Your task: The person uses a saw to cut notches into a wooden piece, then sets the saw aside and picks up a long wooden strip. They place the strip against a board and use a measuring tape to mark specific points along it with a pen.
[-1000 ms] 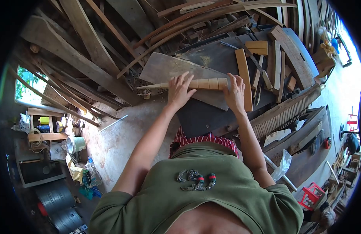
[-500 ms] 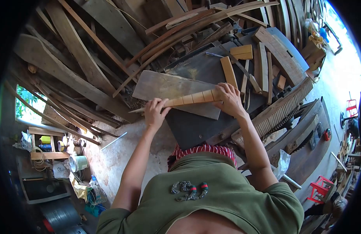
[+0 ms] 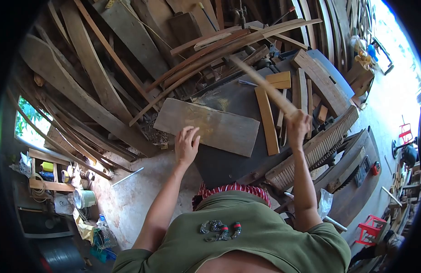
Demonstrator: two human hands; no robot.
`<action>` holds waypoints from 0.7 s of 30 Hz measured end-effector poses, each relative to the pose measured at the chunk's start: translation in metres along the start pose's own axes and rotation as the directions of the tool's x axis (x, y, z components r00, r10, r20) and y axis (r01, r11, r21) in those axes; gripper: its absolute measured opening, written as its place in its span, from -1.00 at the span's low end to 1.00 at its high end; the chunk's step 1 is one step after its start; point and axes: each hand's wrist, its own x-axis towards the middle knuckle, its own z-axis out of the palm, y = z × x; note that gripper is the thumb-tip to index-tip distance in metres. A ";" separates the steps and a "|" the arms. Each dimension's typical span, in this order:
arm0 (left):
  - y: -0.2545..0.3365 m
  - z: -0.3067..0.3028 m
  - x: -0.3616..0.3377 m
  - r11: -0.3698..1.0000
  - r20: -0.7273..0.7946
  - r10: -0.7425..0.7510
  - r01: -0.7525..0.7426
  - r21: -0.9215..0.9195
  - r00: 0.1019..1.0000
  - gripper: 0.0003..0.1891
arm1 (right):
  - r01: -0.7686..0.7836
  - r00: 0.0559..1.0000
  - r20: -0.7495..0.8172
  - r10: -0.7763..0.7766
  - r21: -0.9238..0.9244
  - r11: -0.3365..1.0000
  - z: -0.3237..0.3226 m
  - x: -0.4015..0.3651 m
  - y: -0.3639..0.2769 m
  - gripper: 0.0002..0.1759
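Observation:
My right hand (image 3: 298, 127) grips one end of a long, tapered, light wooden piece (image 3: 260, 84), which is blurred and points up and to the left over the dark machine table (image 3: 224, 166). My left hand (image 3: 186, 144) is open with fingers spread, hovering at the near left corner of a flat grey-brown board (image 3: 208, 126) that lies on the table. A yellowish wooden slat (image 3: 267, 120) lies on the table just right of that board, between my two hands.
Long planks and curved wooden strips (image 3: 128, 68) are piled behind and left of the table. Short offcuts (image 3: 306, 88) and a toothed wooden piece (image 3: 319, 145) lie at the right. A bucket (image 3: 84, 198), bottles and shelves stand on the concrete floor at lower left. A red stool (image 3: 369, 227) is at lower right.
My right hand has lifted the tapered piece off the board and swung it upward to the right. My left hand has let go of it and opened.

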 end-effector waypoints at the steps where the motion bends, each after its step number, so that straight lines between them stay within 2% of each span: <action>1: -0.001 0.000 -0.008 1.000 0.034 0.013 -0.013 0.008 0.999 -0.65 | -0.111 0.993 -0.042 0.112 0.027 0.993 0.001 0.011 0.017 -0.36; 2: -0.002 0.000 -0.016 1.000 0.071 0.025 -0.026 0.016 0.997 -0.68 | -0.222 0.971 -0.079 0.226 0.057 0.973 0.002 0.022 0.035 -0.35; 4: -0.002 0.003 -0.030 1.000 0.081 0.004 -0.003 -0.006 0.997 -0.71 | -0.254 0.946 -0.197 0.259 0.050 0.966 0.005 0.041 0.068 -0.33; 6: -0.003 0.003 -0.040 1.000 0.119 -0.006 0.009 -0.021 0.993 -0.72 | -0.397 0.905 -0.140 0.401 0.058 0.916 0.005 0.060 0.090 -0.23; 8: -0.001 0.004 -0.046 0.999 0.117 0.003 0.002 -0.039 0.993 -0.74 | -0.448 0.892 -0.163 0.421 -0.215 0.868 0.003 0.074 0.074 -0.25; 10: 0.000 0.006 -0.049 0.998 0.136 -0.008 0.017 -0.068 0.991 -0.75 | -0.195 0.950 -0.290 0.118 -0.253 0.948 0.016 0.080 0.055 -0.30; 11: 0.002 0.007 -0.051 0.997 0.126 -0.013 0.022 -0.070 0.992 -0.76 | -0.063 0.957 -0.290 -0.006 -0.227 0.972 0.024 0.084 0.042 -0.36; 12: 0.002 0.010 -0.052 0.997 0.128 -0.014 0.024 -0.074 0.992 -0.76 | -0.036 0.991 -0.137 -0.003 -0.283 0.959 0.026 0.084 0.009 -0.45; 13: 0.002 0.013 -0.053 0.994 0.122 -0.041 0.054 -0.098 0.992 -0.76 | 0.090 0.994 -0.046 -0.097 -0.144 0.985 0.031 0.086 -0.015 -0.56; 14: 0.003 0.015 -0.054 0.989 0.113 -0.073 0.086 -0.121 0.991 -0.76 | 0.285 0.958 0.058 -0.281 -0.302 0.910 0.044 0.088 -0.035 -0.63; 15: 0.005 0.016 -0.055 0.985 0.119 -0.090 0.106 -0.138 0.989 -0.77 | 0.371 0.928 0.090 -0.361 -0.163 0.914 0.066 0.088 -0.042 -0.63; 16: 0.006 0.017 -0.055 0.981 0.119 -0.109 0.126 -0.150 0.987 -0.77 | 0.483 0.869 0.178 -0.461 -0.115 0.868 0.084 0.089 -0.056 -0.63; 17: 0.006 0.018 -0.056 0.980 0.107 -0.113 0.128 -0.154 0.988 -0.77 | 0.557 0.815 0.210 -0.540 -0.031 0.830 0.098 0.091 -0.069 -0.66; 18: 0.006 0.017 -0.056 0.980 0.086 -0.129 0.140 -0.143 0.988 -0.77 | 0.548 0.805 0.276 -0.525 -0.011 0.836 0.121 0.092 -0.082 -0.67; 21: 0.009 0.008 -0.058 0.976 0.115 -0.131 0.148 -0.159 0.985 -0.76 | 0.574 0.793 0.294 -0.535 -0.063 0.816 0.178 0.100 -0.088 -0.71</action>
